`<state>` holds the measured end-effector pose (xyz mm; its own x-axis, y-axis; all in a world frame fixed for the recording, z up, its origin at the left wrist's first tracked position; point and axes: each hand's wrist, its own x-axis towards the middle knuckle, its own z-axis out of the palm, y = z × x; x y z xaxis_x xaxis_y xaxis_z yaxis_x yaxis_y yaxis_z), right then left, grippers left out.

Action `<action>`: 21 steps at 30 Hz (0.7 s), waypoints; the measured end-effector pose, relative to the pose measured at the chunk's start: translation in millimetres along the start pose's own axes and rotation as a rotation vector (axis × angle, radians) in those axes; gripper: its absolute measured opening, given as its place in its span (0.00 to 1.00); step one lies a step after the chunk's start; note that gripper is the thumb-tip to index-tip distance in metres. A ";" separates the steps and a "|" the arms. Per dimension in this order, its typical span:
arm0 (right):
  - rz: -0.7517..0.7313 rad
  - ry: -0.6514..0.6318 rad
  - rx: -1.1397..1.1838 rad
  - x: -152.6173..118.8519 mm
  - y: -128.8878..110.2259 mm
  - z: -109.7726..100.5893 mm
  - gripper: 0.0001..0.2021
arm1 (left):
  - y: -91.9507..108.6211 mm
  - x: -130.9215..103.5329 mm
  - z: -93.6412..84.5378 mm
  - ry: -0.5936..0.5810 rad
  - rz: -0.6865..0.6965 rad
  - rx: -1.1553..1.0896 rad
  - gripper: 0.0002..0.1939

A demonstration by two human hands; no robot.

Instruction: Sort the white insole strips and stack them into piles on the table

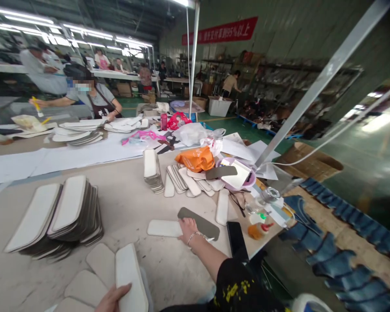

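The right hand lies flat on a dark grey elongated insole piece near the worktable's right edge, while the left hand grips a white padded insole at the near edge.

Stacked insoles left on table, phone right, boxes beyond edge

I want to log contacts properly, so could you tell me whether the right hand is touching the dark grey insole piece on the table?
Touching: in the head view, the right hand rests its fingers on the near end of the dark grey insole piece.
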<state>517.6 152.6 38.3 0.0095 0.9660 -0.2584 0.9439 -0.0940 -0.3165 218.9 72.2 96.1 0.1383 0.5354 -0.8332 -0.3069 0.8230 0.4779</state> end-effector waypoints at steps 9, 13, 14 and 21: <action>-0.138 0.073 0.127 -9.3 -23.7 -35.6 0.16 | 14.4 41.3 39.3 0.025 0.082 0.027 0.31; -0.316 0.083 0.091 -39.5 -63.3 -32.0 0.27 | 6.5 46.8 78.6 -0.054 0.111 -0.021 0.29; -0.340 0.056 0.043 -46.4 -71.6 -28.0 0.29 | 3.9 46.0 88.5 -0.082 0.123 -0.054 0.30; -0.327 -0.099 0.113 -48.3 -58.1 -32.7 0.14 | -12.3 44.5 107.0 -0.064 0.109 -0.047 0.30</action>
<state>473.1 119.3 99.0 -0.3243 0.9218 -0.2125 0.8493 0.1849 -0.4944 329.6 106.1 83.0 0.1608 0.6334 -0.7569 -0.3671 0.7503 0.5498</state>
